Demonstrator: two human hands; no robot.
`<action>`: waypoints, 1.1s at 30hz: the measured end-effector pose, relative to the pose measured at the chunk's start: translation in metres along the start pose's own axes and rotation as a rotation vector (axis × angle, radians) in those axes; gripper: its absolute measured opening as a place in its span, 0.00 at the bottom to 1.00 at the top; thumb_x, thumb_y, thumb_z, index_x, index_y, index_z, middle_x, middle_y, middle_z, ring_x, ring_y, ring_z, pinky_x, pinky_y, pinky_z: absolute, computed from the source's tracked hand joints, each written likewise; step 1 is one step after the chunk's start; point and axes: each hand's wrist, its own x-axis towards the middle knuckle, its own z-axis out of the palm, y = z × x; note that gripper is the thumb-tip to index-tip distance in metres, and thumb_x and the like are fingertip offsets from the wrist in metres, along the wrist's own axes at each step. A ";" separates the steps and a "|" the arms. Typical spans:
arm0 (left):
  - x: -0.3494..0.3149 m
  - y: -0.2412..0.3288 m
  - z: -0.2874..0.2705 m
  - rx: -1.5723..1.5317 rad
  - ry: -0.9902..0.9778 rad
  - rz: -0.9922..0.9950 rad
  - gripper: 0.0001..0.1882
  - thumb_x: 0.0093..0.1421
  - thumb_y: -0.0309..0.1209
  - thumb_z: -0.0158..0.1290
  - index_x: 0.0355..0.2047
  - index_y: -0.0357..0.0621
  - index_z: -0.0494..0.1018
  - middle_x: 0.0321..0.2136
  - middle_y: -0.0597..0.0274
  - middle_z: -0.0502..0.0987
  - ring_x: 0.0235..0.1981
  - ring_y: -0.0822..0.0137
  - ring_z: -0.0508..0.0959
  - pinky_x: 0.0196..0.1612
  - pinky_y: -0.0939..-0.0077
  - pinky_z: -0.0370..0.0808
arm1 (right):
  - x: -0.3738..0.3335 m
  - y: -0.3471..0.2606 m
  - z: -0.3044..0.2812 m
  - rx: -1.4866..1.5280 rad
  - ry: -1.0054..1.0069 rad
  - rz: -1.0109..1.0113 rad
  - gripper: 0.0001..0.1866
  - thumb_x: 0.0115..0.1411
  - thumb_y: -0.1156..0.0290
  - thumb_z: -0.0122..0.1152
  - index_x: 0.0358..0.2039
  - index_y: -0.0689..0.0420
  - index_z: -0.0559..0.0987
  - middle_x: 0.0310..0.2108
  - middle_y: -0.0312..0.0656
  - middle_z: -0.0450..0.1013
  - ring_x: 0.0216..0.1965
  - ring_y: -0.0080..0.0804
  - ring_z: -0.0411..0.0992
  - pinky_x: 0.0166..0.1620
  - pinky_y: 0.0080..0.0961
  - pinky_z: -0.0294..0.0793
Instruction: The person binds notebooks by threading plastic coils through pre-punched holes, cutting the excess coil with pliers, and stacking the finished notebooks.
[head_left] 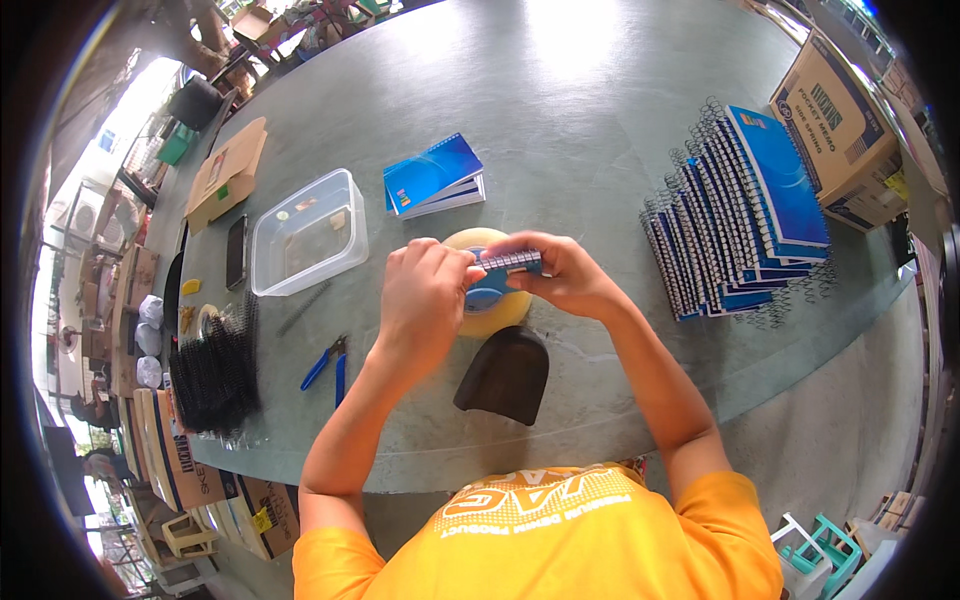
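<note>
blue small spiral notebook [505, 264] pinched between both hands above a roll of clear tape [492, 300] on the grey-green table [560, 120]. left hand [425, 295] curled, fingertips closed on the notebook's left end, forearm rising from the lower edge. right hand [570, 275] closed on the right end, wrist bent inward. just below, a dark curved scoop [505, 375]. further left, blue pliers [328, 365], black spiral coils [215, 375], clear plastic tub [308, 232]. right, a fanned row of blue notebooks [745, 215].
</note>
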 end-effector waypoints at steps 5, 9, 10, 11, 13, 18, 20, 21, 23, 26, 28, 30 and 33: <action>0.018 0.011 0.001 -0.217 -0.118 -0.125 0.12 0.53 0.30 0.57 0.38 0.40 0.72 0.35 0.55 0.75 0.39 0.54 0.74 0.42 0.61 0.69 | -0.005 0.018 -0.017 -0.359 0.000 0.124 0.11 0.57 0.69 0.62 0.39 0.59 0.79 0.25 0.36 0.76 0.27 0.16 0.65 0.35 0.21 0.70; 0.026 0.016 0.016 -0.295 -0.056 0.041 0.12 0.52 0.27 0.56 0.38 0.38 0.72 0.35 0.52 0.75 0.40 0.52 0.74 0.44 0.62 0.71 | -0.006 0.011 -0.017 -0.383 -0.017 0.079 0.10 0.56 0.70 0.62 0.37 0.60 0.79 0.24 0.38 0.75 0.26 0.17 0.65 0.34 0.22 0.70; 0.028 0.017 0.018 -0.317 -0.057 0.058 0.12 0.52 0.26 0.56 0.37 0.38 0.72 0.35 0.52 0.75 0.40 0.51 0.74 0.44 0.62 0.71 | -0.007 0.015 -0.020 -0.442 -0.013 0.099 0.09 0.56 0.70 0.61 0.37 0.60 0.79 0.24 0.39 0.76 0.26 0.18 0.65 0.34 0.22 0.70; 0.029 0.020 0.021 -0.329 -0.052 0.072 0.11 0.51 0.25 0.56 0.36 0.38 0.72 0.35 0.51 0.75 0.40 0.51 0.74 0.44 0.62 0.71 | -0.008 0.021 -0.024 -0.501 -0.010 0.118 0.09 0.56 0.71 0.61 0.36 0.61 0.79 0.24 0.40 0.76 0.26 0.18 0.66 0.35 0.22 0.70; 0.029 0.024 0.024 -0.347 -0.040 0.097 0.10 0.50 0.23 0.54 0.34 0.37 0.73 0.34 0.50 0.75 0.39 0.50 0.74 0.43 0.62 0.71 | -0.007 0.023 -0.024 -0.516 -0.009 0.133 0.08 0.55 0.72 0.60 0.35 0.61 0.79 0.24 0.43 0.76 0.27 0.19 0.67 0.35 0.23 0.71; 0.027 0.025 0.031 -0.407 0.028 0.095 0.09 0.48 0.22 0.55 0.32 0.38 0.74 0.31 0.51 0.75 0.37 0.51 0.75 0.41 0.63 0.72 | -0.008 0.025 -0.018 -0.411 0.008 0.030 0.09 0.55 0.75 0.57 0.37 0.61 0.78 0.27 0.50 0.75 0.27 0.26 0.72 0.36 0.27 0.72; 0.031 0.027 0.031 -0.389 0.002 0.079 0.10 0.47 0.21 0.55 0.32 0.39 0.74 0.29 0.52 0.75 0.36 0.52 0.75 0.41 0.64 0.72 | -0.010 0.028 -0.016 -0.435 0.046 0.000 0.09 0.55 0.76 0.55 0.37 0.59 0.78 0.28 0.52 0.75 0.28 0.32 0.74 0.36 0.28 0.72; 0.031 0.026 0.029 -0.350 -0.028 0.054 0.10 0.46 0.21 0.56 0.32 0.40 0.74 0.29 0.52 0.74 0.36 0.52 0.75 0.40 0.65 0.72 | -0.011 0.028 -0.013 -0.448 0.068 -0.016 0.09 0.54 0.76 0.55 0.37 0.58 0.78 0.29 0.52 0.75 0.29 0.35 0.75 0.36 0.29 0.73; 0.033 0.025 0.029 -0.312 -0.067 0.008 0.11 0.46 0.22 0.57 0.33 0.41 0.74 0.29 0.53 0.74 0.36 0.52 0.74 0.40 0.66 0.72 | -0.012 0.023 -0.004 -0.506 0.083 -0.043 0.11 0.53 0.79 0.53 0.37 0.56 0.78 0.30 0.52 0.75 0.32 0.47 0.75 0.36 0.31 0.73; 0.026 0.026 0.025 -0.315 -0.040 0.012 0.14 0.46 0.26 0.59 0.35 0.44 0.74 0.33 0.55 0.73 0.39 0.54 0.73 0.42 0.66 0.71 | -0.016 0.019 0.001 -0.580 0.057 -0.130 0.13 0.48 0.87 0.51 0.36 0.62 0.75 0.28 0.49 0.75 0.31 0.36 0.75 0.37 0.26 0.73; 0.028 0.030 0.005 -0.355 0.075 0.114 0.17 0.47 0.30 0.61 0.39 0.44 0.74 0.38 0.56 0.73 0.43 0.55 0.72 0.46 0.66 0.70 | -0.032 -0.016 0.002 -0.555 0.077 -0.136 0.17 0.51 0.83 0.52 0.42 0.58 0.77 0.34 0.52 0.75 0.36 0.41 0.75 0.39 0.29 0.73; 0.035 0.037 -0.031 -0.139 0.378 0.155 0.21 0.49 0.39 0.62 0.41 0.43 0.73 0.37 0.55 0.74 0.43 0.56 0.71 0.48 0.65 0.67 | -0.049 -0.084 0.001 -0.715 0.180 -0.409 0.15 0.57 0.75 0.53 0.46 0.58 0.77 0.40 0.51 0.75 0.42 0.40 0.75 0.45 0.29 0.73; 0.034 0.031 -0.049 -0.265 0.598 0.081 0.21 0.51 0.39 0.61 0.42 0.41 0.72 0.39 0.54 0.73 0.44 0.56 0.71 0.49 0.62 0.66 | -0.086 -0.183 -0.027 -1.215 0.481 -0.848 0.19 0.55 0.76 0.48 0.48 0.57 0.76 0.47 0.48 0.73 0.50 0.39 0.71 0.53 0.31 0.69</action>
